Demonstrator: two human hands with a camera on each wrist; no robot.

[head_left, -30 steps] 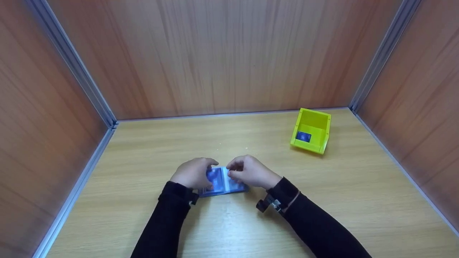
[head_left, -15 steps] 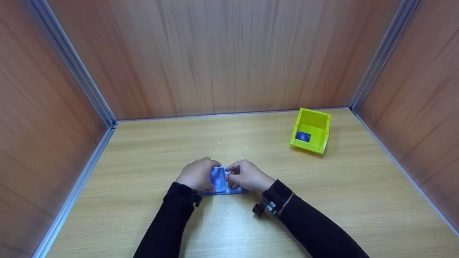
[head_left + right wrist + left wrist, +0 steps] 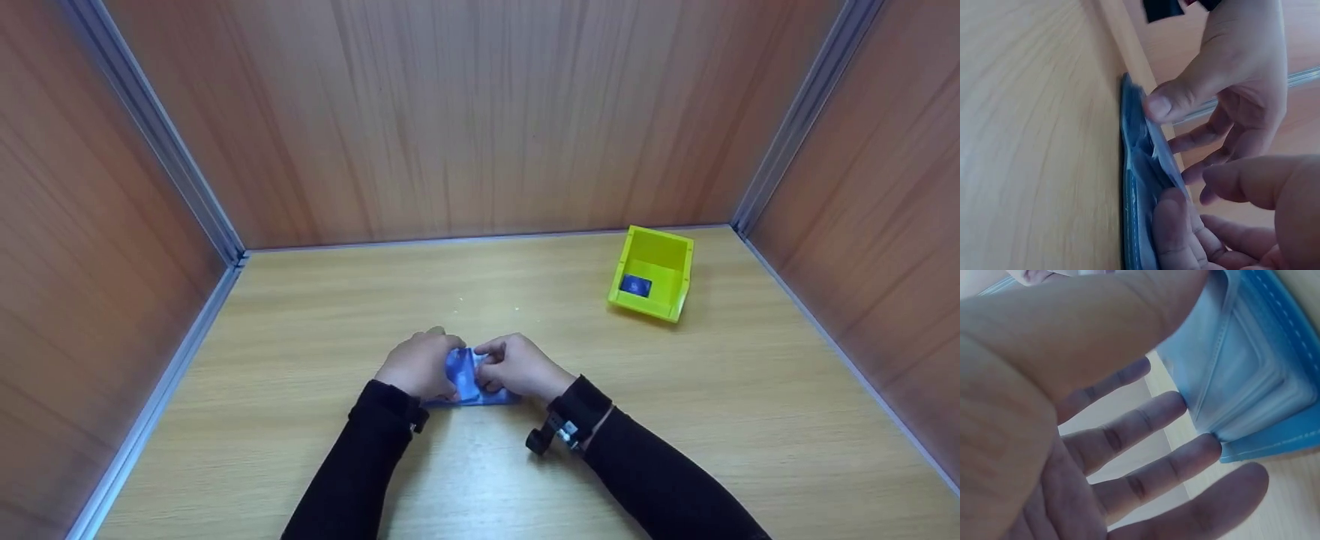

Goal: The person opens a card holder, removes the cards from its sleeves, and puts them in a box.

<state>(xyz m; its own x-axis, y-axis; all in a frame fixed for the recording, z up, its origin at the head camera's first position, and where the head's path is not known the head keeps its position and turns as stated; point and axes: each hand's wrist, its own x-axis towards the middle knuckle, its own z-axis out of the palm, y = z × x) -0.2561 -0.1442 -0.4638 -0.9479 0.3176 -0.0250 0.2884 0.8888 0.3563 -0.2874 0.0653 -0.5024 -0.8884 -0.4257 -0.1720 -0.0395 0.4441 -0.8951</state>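
Note:
A blue card holder (image 3: 463, 379) with stitched edges and clear plastic sleeves (image 3: 1258, 377) lies spread on the wooden table, mostly covered by the hands in the head view. My left hand (image 3: 421, 366) grips its left part, the thumb (image 3: 1159, 107) on the raised sleeves and several fingertips (image 3: 1207, 441) at their edge. On the right part, my right hand (image 3: 521, 367) has curled fingers at a sleeve. One of its fingertips (image 3: 1171, 216) touches the inner side of that sleeve, which passes between its digits.
A yellow open bin (image 3: 660, 259) stands at the back right, with a small dark blue flat item (image 3: 636, 285) in it. Wood-look panels (image 3: 480, 120) with metal edge strips enclose the table on the back and sides. Tiny white specks lie beyond the hands.
My left hand has moved a little to the right, and the sleeves under it have lifted and bent toward the right. My right hand has shifted slightly down and its fingers have curled in.

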